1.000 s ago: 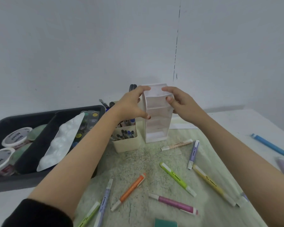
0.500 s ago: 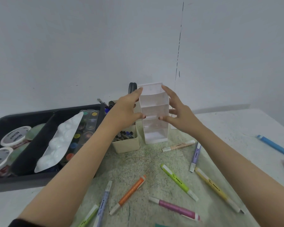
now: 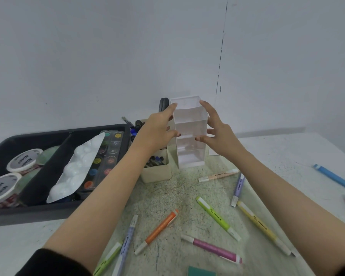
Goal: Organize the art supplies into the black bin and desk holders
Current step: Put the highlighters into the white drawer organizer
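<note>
A white tiered desk holder [image 3: 189,142] stands upright on the green mat, at the back centre. My left hand [image 3: 157,130] lies along its left side and my right hand [image 3: 219,134] along its right side. On both hands the fingers are straight, the fingertips touch the side walls and the thumb tips touch the front edges. To its left a beige pen holder [image 3: 157,174] is full of pens. A black bin [image 3: 28,214] at the left holds paint tubs [image 3: 24,160], a white palette [image 3: 78,168] and a watercolour set [image 3: 110,156].
Loose markers lie on the mat: orange [image 3: 159,229], green [image 3: 217,218], pink [image 3: 211,248], yellow [image 3: 261,226], lilac [image 3: 237,188], peach [image 3: 217,175]. A blue marker [image 3: 335,178] lies far right. A teal eraser [image 3: 201,271] is at the bottom edge. The wall is close behind.
My hands gripped the holder's top a second ago; their fingers have since straightened and now lie flat along its sides. The holder stays upright in the same spot.
</note>
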Motion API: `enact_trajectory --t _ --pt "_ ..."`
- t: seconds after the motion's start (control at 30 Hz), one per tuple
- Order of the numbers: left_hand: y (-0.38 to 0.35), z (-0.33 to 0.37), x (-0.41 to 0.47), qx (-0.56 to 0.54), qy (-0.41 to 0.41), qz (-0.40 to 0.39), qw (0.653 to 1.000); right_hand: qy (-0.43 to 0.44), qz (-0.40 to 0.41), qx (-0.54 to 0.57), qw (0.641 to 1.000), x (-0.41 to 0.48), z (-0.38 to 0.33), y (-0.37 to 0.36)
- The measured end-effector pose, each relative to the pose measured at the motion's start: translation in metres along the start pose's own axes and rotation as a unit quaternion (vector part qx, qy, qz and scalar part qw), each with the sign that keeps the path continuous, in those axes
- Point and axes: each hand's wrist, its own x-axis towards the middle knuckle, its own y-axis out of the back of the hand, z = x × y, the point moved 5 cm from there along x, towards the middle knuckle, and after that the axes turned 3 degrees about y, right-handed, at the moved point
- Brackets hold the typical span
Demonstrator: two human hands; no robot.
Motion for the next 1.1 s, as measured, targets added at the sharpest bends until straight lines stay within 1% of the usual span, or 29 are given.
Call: enact_trajectory --t 0.33,0.47,0.57,0.7,0.83,0.9,0.97,1.03,1.1 --pt "-0.001 0.001 0.000 0.064 -0.010 0.023 0.998 0.004 0.009 -0.015 1.000 0.002 0.005 -0.002" --pt "-0.002 0.001 -0.003 0.061 -0.007 0.021 0.998 0.003 0.006 -0.021 1.000 0.000 0.003 -0.001" --pt "-0.002 0.001 -0.011 0.061 -0.012 0.022 0.998 -0.002 0.004 -0.047 0.999 -0.005 -0.003 0.003" --pt "0.004 0.016 -0.042 0.083 -0.087 0.091 0.989 -0.019 0.009 -0.089 0.996 -0.029 -0.014 0.008" --pt "-0.003 0.031 -0.092 0.096 -0.147 0.123 0.977 0.001 0.013 -0.127 0.992 -0.082 -0.026 -0.004" --pt "-0.015 0.034 -0.125 0.095 -0.196 0.125 0.968 0.024 -0.010 -0.131 0.991 -0.117 -0.033 -0.016" --pt "-0.032 0.029 -0.158 0.077 -0.222 0.109 0.966 0.050 -0.072 -0.138 0.987 -0.154 -0.042 -0.033" --pt "-0.049 0.015 -0.185 0.055 -0.220 0.097 0.969 0.071 -0.132 -0.147 0.978 -0.190 -0.046 -0.047" --pt "-0.063 -0.003 -0.205 0.043 -0.195 0.090 0.976 0.078 -0.168 -0.163 0.969 -0.217 -0.044 -0.057"
